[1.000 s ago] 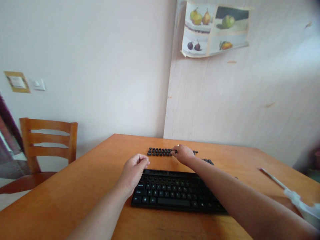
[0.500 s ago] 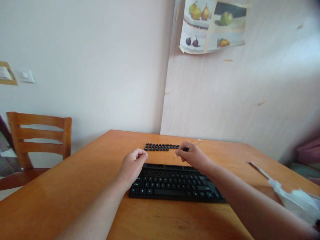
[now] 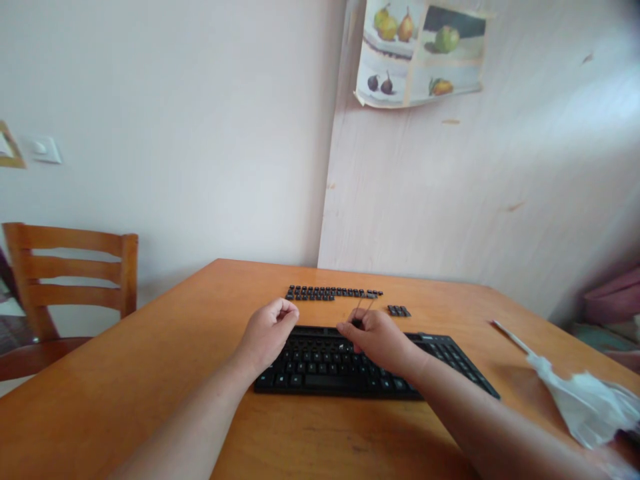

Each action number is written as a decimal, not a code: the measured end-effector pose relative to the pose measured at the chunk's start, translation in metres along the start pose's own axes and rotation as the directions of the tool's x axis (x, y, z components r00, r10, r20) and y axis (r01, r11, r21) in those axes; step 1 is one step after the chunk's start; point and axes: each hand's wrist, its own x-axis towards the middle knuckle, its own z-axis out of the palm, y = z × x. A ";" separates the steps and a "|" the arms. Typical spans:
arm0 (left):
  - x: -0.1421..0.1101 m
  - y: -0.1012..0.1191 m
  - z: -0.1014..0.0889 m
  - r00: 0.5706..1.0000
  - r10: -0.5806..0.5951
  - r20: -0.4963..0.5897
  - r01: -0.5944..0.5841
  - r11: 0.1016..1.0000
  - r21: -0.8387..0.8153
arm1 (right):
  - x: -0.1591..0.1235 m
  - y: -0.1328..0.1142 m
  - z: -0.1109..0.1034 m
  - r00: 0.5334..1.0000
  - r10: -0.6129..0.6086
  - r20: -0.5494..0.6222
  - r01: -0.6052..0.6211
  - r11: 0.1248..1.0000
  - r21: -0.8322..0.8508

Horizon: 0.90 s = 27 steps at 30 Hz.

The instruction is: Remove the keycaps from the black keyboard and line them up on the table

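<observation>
A black keyboard point(image 3: 335, 381) lies in front of me, several of its upper keys off. Over its left end is my left hand point(image 3: 270, 333), thumb and fingers pinched together; whatever they hold, if anything, is hidden. My right hand point(image 3: 375, 333) is above the middle of the keyboard, closed around the black handle of a wire keycap puller point(image 3: 357, 323). Its two thin wires point up and away from me. Behind the keyboard, loose black keycaps point(image 3: 313, 293) stand in rows, and a small group of keycaps point(image 3: 399, 311) sits farther right.
All this rests on a wooden table point(image 3: 165, 373). To the right lie a thin white stick point(image 3: 513, 337) and a crumpled white plastic bag point(image 3: 585, 400). A wooden chair point(image 3: 75, 267) stands off the left edge. Beyond the table is a wall with fruit paintings point(image 3: 420, 53).
My right hand has come down and toward me, from near the keycap rows to over the keyboard, with the puller in it. The left hand has hardly moved.
</observation>
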 end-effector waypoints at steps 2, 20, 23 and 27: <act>-0.001 0.001 0.002 1.000 0.005 0.007 -0.005 1.000 -0.001 | -0.001 0.000 0.003 1.000 -0.020 -0.002 0.020 1.000 -0.017; -0.006 0.004 0.008 0.997 -0.003 0.082 0.002 1.000 0.004 | -0.001 0.009 0.021 0.996 0.031 -0.087 -0.029 0.999 0.026; -0.005 0.002 0.008 0.995 0.015 0.099 -0.018 0.999 0.026 | 0.000 0.009 0.022 0.994 0.082 -0.070 -0.073 0.989 0.129; -0.005 -0.003 0.010 0.994 0.030 0.105 -0.034 0.999 0.042 | 0.004 0.015 0.021 0.987 0.117 -0.106 -0.090 0.969 0.229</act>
